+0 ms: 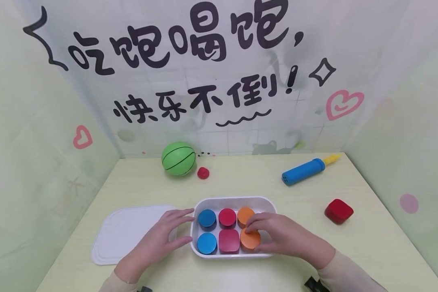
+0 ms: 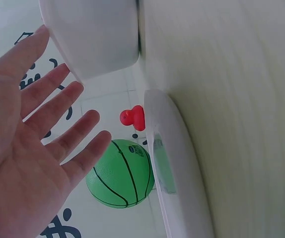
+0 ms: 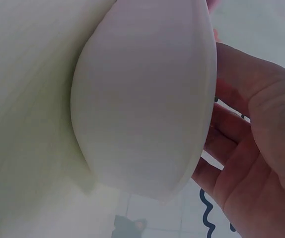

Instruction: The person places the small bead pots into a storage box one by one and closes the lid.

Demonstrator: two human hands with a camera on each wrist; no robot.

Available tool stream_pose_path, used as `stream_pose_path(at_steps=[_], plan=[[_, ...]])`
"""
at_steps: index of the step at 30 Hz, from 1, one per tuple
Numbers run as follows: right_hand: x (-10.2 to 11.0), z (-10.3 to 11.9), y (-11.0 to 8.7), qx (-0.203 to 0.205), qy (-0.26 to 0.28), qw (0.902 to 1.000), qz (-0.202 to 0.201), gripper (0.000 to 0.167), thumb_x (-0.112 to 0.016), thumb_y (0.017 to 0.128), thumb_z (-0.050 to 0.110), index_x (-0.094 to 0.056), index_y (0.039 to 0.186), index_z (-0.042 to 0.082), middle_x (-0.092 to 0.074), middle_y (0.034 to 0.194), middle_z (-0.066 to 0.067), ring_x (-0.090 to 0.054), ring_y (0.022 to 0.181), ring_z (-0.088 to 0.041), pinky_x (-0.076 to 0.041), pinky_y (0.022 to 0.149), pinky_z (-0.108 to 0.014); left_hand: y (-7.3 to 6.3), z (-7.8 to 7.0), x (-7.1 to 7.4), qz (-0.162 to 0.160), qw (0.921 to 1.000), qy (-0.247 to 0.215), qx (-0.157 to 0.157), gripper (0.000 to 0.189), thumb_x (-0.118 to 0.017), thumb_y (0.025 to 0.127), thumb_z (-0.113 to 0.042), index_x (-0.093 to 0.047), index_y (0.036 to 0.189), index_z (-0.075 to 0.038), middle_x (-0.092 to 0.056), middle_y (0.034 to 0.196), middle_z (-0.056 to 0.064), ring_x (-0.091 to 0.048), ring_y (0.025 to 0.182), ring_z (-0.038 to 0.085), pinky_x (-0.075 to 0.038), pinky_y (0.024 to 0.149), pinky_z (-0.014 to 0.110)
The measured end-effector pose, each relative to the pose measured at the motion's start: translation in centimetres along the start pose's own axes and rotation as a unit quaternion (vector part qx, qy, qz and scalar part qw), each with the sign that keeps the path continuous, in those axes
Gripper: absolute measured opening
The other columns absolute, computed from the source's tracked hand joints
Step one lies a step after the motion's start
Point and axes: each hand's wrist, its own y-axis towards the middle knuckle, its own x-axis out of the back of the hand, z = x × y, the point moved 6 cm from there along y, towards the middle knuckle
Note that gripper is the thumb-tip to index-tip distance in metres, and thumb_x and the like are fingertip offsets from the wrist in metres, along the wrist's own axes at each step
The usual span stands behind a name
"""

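A white box (image 1: 233, 199) holds several pieces in two rows: blue round ones (image 1: 207, 243) at left, a red round piece (image 1: 227, 217) behind a red square piece (image 1: 229, 241), and orange ones at right. My right hand (image 1: 282, 235) reaches over the box's right end and grips the front orange round piece (image 1: 250, 239), fingers on its top and thumb at its side. In the right wrist view, the box wall (image 3: 142, 99) hides the fingertips. My left hand (image 1: 164, 231) is spread, fingertips right at the box's left rim and holding nothing.
A white lid (image 1: 127, 227) lies left of the box, partly under the left hand. Farther back are a green ball (image 1: 179, 159), a small red toy (image 1: 203, 173) and a blue pump (image 1: 303, 172) with a yellow nozzle. A red block (image 1: 338, 211) sits at right.
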Motion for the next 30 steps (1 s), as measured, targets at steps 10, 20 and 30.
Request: stream_pose_path(at_steps=[10, 20, 30], plan=[[-0.46, 0.31, 0.62, 0.013, -0.030, 0.9992, 0.023, 0.040, -0.088, 0.083, 0.035, -0.078, 0.120, 0.024, -0.073, 0.122, 0.012, -0.066, 0.118, -0.013, -0.060, 0.097, -0.033, 0.00, -0.08, 0.08, -0.014, 0.9998, 0.004, -0.014, 0.051, -0.081, 0.089, -0.041, -0.067, 0.136, -0.027, -0.055, 0.153, -0.011, -0.050, 0.139, 0.020, -0.051, 0.110, 0.052], [-0.90, 0.04, 0.77, 0.008, -0.041, 0.9986, 0.032, 0.039, -0.089, 0.082, 0.033, -0.078, 0.119, 0.025, -0.074, 0.120, 0.011, -0.068, 0.116, -0.014, -0.061, 0.097, -0.035, -0.11, -0.09, 0.03, -0.010, 0.9999, 0.002, -0.007, 0.052, -0.082, 0.088, -0.040, -0.067, 0.136, -0.028, -0.055, 0.153, -0.011, -0.050, 0.139, 0.021, -0.052, 0.109, 0.052], [-0.54, 0.08, 0.69, 0.000, -0.026, 0.9988, 0.042, 0.038, -0.088, 0.083, 0.032, -0.078, 0.120, 0.026, -0.074, 0.123, 0.012, -0.067, 0.118, -0.015, -0.060, 0.098, -0.036, -0.09, -0.13, 0.00, -0.006, 1.0000, 0.000, -0.005, 0.052, -0.081, 0.089, -0.041, -0.067, 0.137, -0.028, -0.054, 0.154, -0.011, -0.050, 0.140, 0.021, -0.051, 0.110, 0.053]])
